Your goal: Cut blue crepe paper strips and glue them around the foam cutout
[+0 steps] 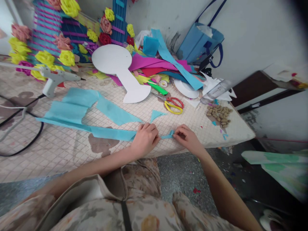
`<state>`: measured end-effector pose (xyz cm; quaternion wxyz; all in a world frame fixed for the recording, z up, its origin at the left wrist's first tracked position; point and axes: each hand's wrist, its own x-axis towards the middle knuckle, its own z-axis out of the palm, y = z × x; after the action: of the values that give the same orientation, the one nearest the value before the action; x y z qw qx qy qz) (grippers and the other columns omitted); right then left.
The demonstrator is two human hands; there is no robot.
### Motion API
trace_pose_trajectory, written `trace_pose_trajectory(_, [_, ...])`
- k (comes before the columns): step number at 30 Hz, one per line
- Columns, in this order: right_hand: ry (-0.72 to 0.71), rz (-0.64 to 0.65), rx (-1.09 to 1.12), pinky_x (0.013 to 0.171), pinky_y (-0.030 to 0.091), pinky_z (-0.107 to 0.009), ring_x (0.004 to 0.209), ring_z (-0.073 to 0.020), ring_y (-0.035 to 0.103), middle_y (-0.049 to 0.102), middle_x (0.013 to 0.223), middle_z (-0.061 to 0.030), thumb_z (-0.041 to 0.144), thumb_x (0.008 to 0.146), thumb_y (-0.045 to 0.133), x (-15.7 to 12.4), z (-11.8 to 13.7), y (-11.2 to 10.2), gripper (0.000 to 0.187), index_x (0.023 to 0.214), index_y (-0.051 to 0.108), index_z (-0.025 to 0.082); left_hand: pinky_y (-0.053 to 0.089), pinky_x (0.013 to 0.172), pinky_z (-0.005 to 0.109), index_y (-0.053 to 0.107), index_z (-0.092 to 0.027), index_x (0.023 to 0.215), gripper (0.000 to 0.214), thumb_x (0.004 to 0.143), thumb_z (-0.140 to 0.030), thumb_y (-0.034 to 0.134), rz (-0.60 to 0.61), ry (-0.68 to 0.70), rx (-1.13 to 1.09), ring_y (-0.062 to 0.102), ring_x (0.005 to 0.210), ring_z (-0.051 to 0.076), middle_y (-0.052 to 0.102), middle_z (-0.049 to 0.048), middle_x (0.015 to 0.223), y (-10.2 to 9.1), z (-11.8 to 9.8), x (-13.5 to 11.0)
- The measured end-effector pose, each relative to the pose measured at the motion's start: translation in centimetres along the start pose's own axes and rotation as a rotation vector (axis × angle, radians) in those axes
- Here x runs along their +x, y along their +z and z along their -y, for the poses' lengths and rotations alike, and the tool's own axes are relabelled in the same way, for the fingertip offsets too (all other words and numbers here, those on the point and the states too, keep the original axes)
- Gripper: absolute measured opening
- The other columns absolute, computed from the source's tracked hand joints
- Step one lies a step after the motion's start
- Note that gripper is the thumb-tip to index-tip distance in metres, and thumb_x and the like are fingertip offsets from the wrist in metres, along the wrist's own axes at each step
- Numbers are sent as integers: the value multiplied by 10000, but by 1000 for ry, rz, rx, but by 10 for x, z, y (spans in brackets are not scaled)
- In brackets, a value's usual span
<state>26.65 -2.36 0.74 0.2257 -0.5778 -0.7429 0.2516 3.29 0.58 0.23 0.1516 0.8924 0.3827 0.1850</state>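
Note:
A long strip of light blue crepe paper (113,133) runs along the table's front and passes under my left hand (145,138). That hand is closed on the strip, its fingers bent down over it. To the right, my right hand (184,136) pinches the strip's thin, crumpled end, and a narrow piece spans the gap between both hands. Wider blue crepe paper (69,107) lies folded to the left, with a pointed piece (115,110) beside it. Just beyond my left hand is a small blue triangular scrap (157,115).
Scissors (173,105) with red and yellow handles lie beyond my hands, near a white card cutout (122,70). A glue gun (57,78) with cables stands left. Peanuts (219,115) are piled right, below a plastic bottle (218,90). Paper flowers (45,58) and a blue bag (201,41) stand behind.

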Motion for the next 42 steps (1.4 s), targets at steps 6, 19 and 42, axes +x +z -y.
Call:
trace_pose_trajectory(6, [-2,2,-31,611,404,-297,709,-163,502,507,777,-23,298,863,542,4,1,-1,153,737,540,211,375,758,378,553,-160,745,124,857,-208,527,-1,-6,28,500,891,221,585,59,920,0,-1,1])
trace_pose_trajectory(19, [0,53,-103,605,391,-287,684,-148,489,492,763,-7,261,833,568,12,0,-5,144,709,516,208,366,729,386,549,-159,699,113,807,-192,557,-8,-30,68,504,881,231,586,65,908,2,-1,5])
trace_pose_trajectory(42, [55,-70,-2,610,427,-314,686,-164,507,535,788,-25,302,832,573,4,-10,-1,93,860,534,222,308,907,475,625,-331,1140,332,913,-142,473,79,142,63,423,1038,246,487,68,1113,7,-8,2])
